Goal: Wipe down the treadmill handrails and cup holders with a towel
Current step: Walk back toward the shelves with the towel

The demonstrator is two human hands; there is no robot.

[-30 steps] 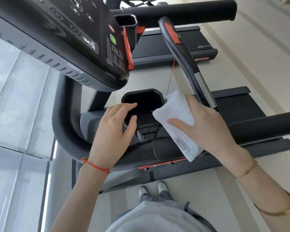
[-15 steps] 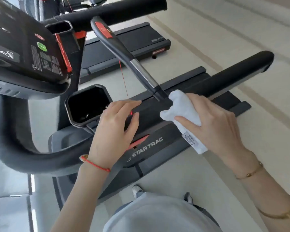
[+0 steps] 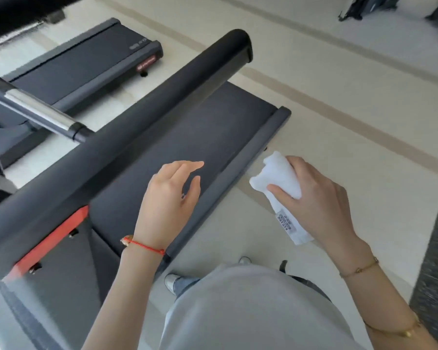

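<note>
Person: stands beside the treadmill, grey top and shoes at the frame's foot; both arms reach forward.

Left hand [image 3: 168, 198]: released, fingers loosely spread, grasping nothing; it hovers over the treadmill belt [image 3: 187, 137], apart from any rail.

Right hand [image 3: 314, 198]: fingers and thumb wrapped round the folded white towel [image 3: 278, 178], care label showing at its lower end; the towel hangs in the air over the pale floor [image 3: 352, 109], beside the deck's side rail [image 3: 238, 173] and touching nothing of the machine.

Handrail [image 3: 127, 137]: the long black padded bar runs diagonally across the view, its rounded end far from the person; well apart from the towel.

Chrome-banded grip bar [image 3: 38, 109]: meets the handrail from the left, farther off.

Cup holders: out of view.

Second treadmill [image 3: 86, 56]: parked beyond, upper left.

Risk, missed surface: judged from here, the towel sits on the wrong side of the deck; a short reach could wipe only the near face of the handrail and skip its far end.

Risk, balance: leaning across the belt with an unbraced left hand may cost footing.

Risk, dropped towel: the trailing label end could snag the deck edge and pull the cloth loose.
</note>
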